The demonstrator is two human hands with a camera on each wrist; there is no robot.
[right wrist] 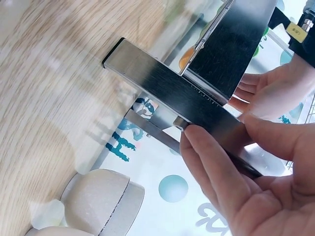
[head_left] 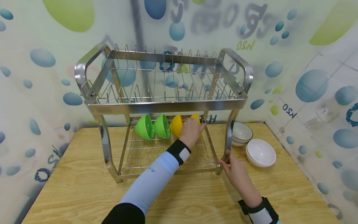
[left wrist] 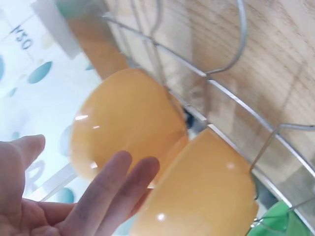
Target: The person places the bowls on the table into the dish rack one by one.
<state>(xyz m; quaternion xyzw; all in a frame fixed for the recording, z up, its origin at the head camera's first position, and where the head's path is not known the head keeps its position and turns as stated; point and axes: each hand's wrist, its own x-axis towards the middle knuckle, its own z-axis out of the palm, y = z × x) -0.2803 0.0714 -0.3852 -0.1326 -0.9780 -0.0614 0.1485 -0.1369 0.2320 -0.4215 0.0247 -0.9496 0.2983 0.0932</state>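
Observation:
A two-tier metal dish rack (head_left: 167, 107) stands on the wooden table. On its lower tier, two green bowls (head_left: 144, 127) and two yellow bowls (head_left: 176, 125) sit on edge in a row. My left hand (head_left: 191, 131) reaches in at the yellow bowls. In the left wrist view its fingers (left wrist: 101, 196) lie against the farther yellow bowl (left wrist: 128, 123), beside the other one; the thumb stands apart from both. My right hand (head_left: 239, 177) grips the rack's front right leg (right wrist: 172, 93), thumb on one side and fingers on the other.
Right of the rack, white bowls (head_left: 261, 152) stand stacked, with dark-rimmed bowls (head_left: 242, 133) behind them. Wire dividers line the upper tier (head_left: 165, 96). Patterned walls (head_left: 313, 124) close in the table (head_left: 70, 180) at the back and right.

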